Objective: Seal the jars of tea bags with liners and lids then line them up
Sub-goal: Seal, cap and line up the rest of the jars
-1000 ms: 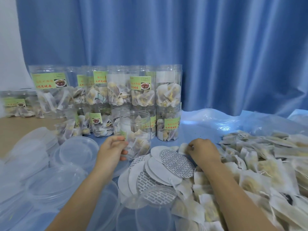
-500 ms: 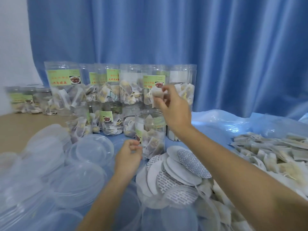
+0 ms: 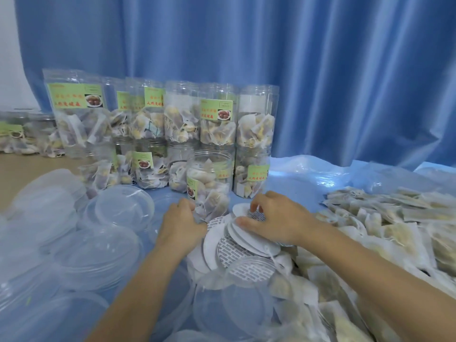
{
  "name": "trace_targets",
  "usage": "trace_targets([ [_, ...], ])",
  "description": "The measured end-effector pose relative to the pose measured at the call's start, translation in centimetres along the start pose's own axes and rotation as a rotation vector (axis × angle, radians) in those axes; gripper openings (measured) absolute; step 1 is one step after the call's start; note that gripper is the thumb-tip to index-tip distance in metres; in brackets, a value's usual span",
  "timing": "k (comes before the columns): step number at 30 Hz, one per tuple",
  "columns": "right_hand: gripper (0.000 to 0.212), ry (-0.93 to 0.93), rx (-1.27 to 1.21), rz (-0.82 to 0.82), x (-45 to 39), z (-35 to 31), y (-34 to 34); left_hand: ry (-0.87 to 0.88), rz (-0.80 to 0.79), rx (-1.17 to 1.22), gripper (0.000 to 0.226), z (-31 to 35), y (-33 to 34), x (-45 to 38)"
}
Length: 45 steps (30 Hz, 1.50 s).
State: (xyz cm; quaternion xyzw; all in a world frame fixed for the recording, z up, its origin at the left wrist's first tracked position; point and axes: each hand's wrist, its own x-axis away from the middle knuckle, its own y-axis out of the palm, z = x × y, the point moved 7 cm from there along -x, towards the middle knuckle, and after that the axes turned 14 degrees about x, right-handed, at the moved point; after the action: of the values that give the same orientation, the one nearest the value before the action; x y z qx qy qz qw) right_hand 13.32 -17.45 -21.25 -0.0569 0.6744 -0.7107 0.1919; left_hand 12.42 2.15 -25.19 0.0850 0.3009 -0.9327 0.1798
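Note:
An open clear jar (image 3: 209, 178) half full of tea bags stands at the table's middle, without a lid. My left hand (image 3: 181, 224) grips its lower left side. Just right of the jar lies a fanned pile of round white liners (image 3: 222, 245), some with grey print. My right hand (image 3: 274, 219) rests on that pile and pinches the top liner (image 3: 240, 209) with curled fingers and thumb. Behind stand stacked, filled jars (image 3: 182, 127) with green labels in two tiers.
Clear plastic lids (image 3: 123, 208) lie heaped at the left and in front (image 3: 237, 309). A large spread of loose tea bags (image 3: 394, 225) covers the right side. Blue curtain (image 3: 320, 70) hangs behind; more jars (image 3: 17, 134) sit far left.
My right hand dropped a tea bag at the open jar's mouth, then came down onto the liner pile. The left hand stayed at the jar's side.

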Motion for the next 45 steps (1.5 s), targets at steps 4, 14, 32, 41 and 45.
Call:
trace_targets([
  [4,0.062,-0.018,0.174,-0.057,1.1,0.6,1.3,0.022,-0.056,-0.265,0.017,0.3,0.2,0.5],
  [14,0.021,-0.064,0.128,0.107,1.7,0.2,0.3,0.22,0.317,-0.196,0.015,3.6,-4.3,1.0],
  [32,0.033,0.091,-1.339,0.167,-3.3,-5.4,-4.6,-0.385,-0.098,1.623,0.049,2.2,-0.9,1.3],
  [41,0.021,-0.168,-0.956,0.175,-2.7,-11.0,-3.4,-0.424,0.026,1.584,0.05,0.6,-0.5,0.3],
  [45,0.018,-0.24,-0.967,0.289,-1.7,-10.8,-4.2,-0.368,0.022,1.567,0.061,0.8,-0.3,0.0],
])
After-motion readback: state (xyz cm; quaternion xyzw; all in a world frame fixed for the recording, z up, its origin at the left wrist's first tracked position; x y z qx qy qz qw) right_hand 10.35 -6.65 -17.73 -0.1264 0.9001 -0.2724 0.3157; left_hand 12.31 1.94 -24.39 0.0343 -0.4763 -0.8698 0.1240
